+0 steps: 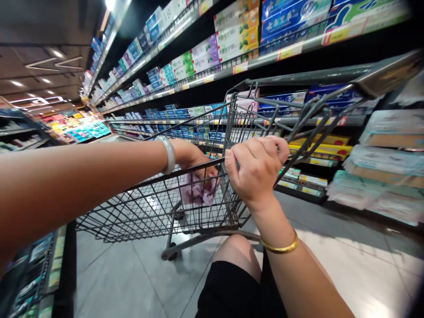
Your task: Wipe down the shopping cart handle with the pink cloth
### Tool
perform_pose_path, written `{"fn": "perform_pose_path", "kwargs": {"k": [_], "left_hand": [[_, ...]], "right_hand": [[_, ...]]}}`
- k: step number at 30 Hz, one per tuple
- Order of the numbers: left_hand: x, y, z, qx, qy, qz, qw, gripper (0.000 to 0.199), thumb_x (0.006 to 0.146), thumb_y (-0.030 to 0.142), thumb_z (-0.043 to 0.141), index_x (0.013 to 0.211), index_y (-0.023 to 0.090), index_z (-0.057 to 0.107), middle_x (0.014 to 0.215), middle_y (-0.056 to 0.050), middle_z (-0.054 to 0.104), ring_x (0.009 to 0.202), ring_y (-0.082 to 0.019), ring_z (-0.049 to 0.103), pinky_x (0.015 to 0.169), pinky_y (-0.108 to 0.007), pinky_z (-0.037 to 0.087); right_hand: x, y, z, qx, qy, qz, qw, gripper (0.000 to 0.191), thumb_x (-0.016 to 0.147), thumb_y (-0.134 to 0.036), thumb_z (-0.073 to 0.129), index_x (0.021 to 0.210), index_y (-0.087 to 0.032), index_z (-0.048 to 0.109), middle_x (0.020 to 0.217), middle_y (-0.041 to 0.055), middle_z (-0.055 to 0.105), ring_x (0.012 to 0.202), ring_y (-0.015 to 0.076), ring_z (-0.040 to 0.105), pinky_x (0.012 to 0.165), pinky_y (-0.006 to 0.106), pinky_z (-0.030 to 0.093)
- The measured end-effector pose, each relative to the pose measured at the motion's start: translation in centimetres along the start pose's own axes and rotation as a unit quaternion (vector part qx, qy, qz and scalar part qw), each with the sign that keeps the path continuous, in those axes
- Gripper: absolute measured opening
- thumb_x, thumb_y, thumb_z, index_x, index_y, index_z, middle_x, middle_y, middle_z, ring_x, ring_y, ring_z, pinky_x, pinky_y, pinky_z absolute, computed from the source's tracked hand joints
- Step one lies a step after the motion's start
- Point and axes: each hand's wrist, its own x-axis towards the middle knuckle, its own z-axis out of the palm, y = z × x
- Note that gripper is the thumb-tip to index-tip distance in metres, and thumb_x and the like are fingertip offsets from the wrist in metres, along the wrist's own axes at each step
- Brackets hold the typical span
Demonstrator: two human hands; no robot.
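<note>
Head view: the wire basket of a shopping cart (145, 182) spreads from the left; the left hand (194, 160) reaches over its rim, grasping a crumpled mauve cloth (192, 191) inside, seen through the wire side. Just right of it, the right hand (256, 165) is clenched around the cart's corner. Beyond, shelves (261, 61) hold rows of boxes; at far right, plastic-wrapped packs (384, 164) lie stacked.
</note>
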Motion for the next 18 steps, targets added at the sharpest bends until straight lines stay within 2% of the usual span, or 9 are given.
{"fn": "perform_pose_path", "kwargs": {"k": [2, 4, 6, 7, 9, 12, 13, 15, 18], "left_hand": [[-0.3, 0.3, -0.1, -0.042, -0.076, -0.002, 0.996, 0.015, 0.061, 0.016, 0.070, 0.075, 0.018, 0.069, 0.063, 0.003, 0.064, 0.068, -0.015, 0.054, 0.071, -0.033, 0.054], [-0.6, 1.0, -0.6, -0.140, -0.149, 0.019, 0.979, 0.020, 0.070, 0.024, 0.066, 0.088, 0.017, 0.070, 0.075, 0.001, 0.069, 0.070, -0.013, 0.055, 0.072, -0.031, 0.054], [-1.5, 1.7, -1.4, -0.237, -0.176, 0.049, 0.954, 0.029, 0.076, 0.029, 0.065, 0.102, 0.017, 0.068, 0.086, 0.001, 0.071, 0.073, -0.012, 0.057, 0.072, -0.028, 0.053], [-2.1, 2.0, -1.8, -0.254, -0.163, 0.054, 0.952, 0.032, 0.076, 0.029, 0.067, 0.107, 0.018, 0.067, 0.087, 0.001, 0.070, 0.074, -0.011, 0.059, 0.071, -0.027, 0.052], [-3.6, 2.5, -2.5, -0.238, -0.092, 0.074, 0.964, 0.034, 0.075, 0.028, 0.069, 0.108, 0.020, 0.066, 0.086, 0.002, 0.068, 0.074, -0.012, 0.061, 0.067, -0.024, 0.050], [-5.5, 1.9, -2.9, -0.140, 0.044, 0.093, 0.985, 0.033, 0.073, 0.029, 0.071, 0.105, 0.021, 0.069, 0.084, 0.000, 0.068, 0.072, -0.013, 0.063, 0.062, -0.022, 0.048], [-5.9, 1.2, -2.8, -0.106, 0.071, 0.090, 0.988, 0.033, 0.073, 0.030, 0.071, 0.105, 0.022, 0.070, 0.084, 0.000, 0.069, 0.071, -0.014, 0.064, 0.060, -0.022, 0.048], [-6.4, -0.6, -2.6, -0.066, 0.064, 0.070, 0.993, 0.031, 0.075, 0.034, 0.070, 0.104, 0.023, 0.072, 0.086, -0.002, 0.072, 0.073, -0.016, 0.066, 0.061, -0.023, 0.050], [-7.0, -3.3, -2.5, -0.057, -0.030, 0.025, 0.998, 0.027, 0.078, 0.044, 0.069, 0.094, 0.023, 0.075, 0.084, -0.004, 0.074, 0.072, -0.018, 0.070, 0.063, -0.027, 0.055]], "right_hand": [[0.0, 0.0, 0.3, 0.000, 0.018, -0.001, 1.000, 0.031, 0.101, -0.038, 0.049, 0.077, -0.025, 0.063, 0.078, -0.0001, 0.063, 0.092, 0.0208, 0.057, 0.105, 0.042, 0.036], [-0.1, 0.0, 0.3, 0.000, 0.020, -0.003, 1.000, 0.031, 0.101, -0.039, 0.049, 0.077, -0.025, 0.064, 0.077, 0.0004, 0.063, 0.092, 0.0213, 0.057, 0.104, 0.043, 0.037], [-0.1, 0.0, 0.3, -0.004, 0.005, -0.003, 1.000, 0.031, 0.102, -0.039, 0.048, 0.079, -0.026, 0.065, 0.079, 0.0012, 0.063, 0.094, 0.0220, 0.057, 0.104, 0.044, 0.036], [-0.1, 0.0, 0.2, -0.007, -0.007, -0.002, 1.000, 0.031, 0.103, -0.039, 0.047, 0.080, -0.026, 0.065, 0.080, 0.0016, 0.063, 0.095, 0.0223, 0.057, 0.105, 0.044, 0.035], [-0.1, 0.0, 0.1, -0.012, -0.028, 0.000, 1.000, 0.033, 0.103, -0.039, 0.046, 0.081, -0.026, 0.066, 0.081, 0.0022, 0.063, 0.095, 0.0226, 0.057, 0.105, 0.045, 0.034], [-0.1, -0.1, 0.1, -0.016, -0.033, 0.003, 0.999, 0.035, 0.104, -0.041, 0.045, 0.080, -0.026, 0.066, 0.081, 0.0023, 0.063, 0.096, 0.0227, 0.056, 0.106, 0.046, 0.032], [-0.1, -0.1, 0.1, -0.016, -0.032, 0.003, 0.999, 0.035, 0.104, -0.041, 0.045, 0.080, -0.026, 0.066, 0.081, 0.0023, 0.063, 0.096, 0.0227, 0.056, 0.107, 0.046, 0.032], [-0.1, 0.0, 0.1, -0.011, -0.024, 0.001, 1.000, 0.035, 0.104, -0.041, 0.044, 0.080, -0.026, 0.066, 0.081, 0.0021, 0.064, 0.097, 0.0222, 0.056, 0.107, 0.045, 0.032], [-0.1, 0.0, 0.1, -0.003, -0.010, 0.000, 1.000, 0.036, 0.105, -0.041, 0.044, 0.079, -0.026, 0.065, 0.081, 0.0014, 0.065, 0.096, 0.0212, 0.057, 0.108, 0.043, 0.031]]}}
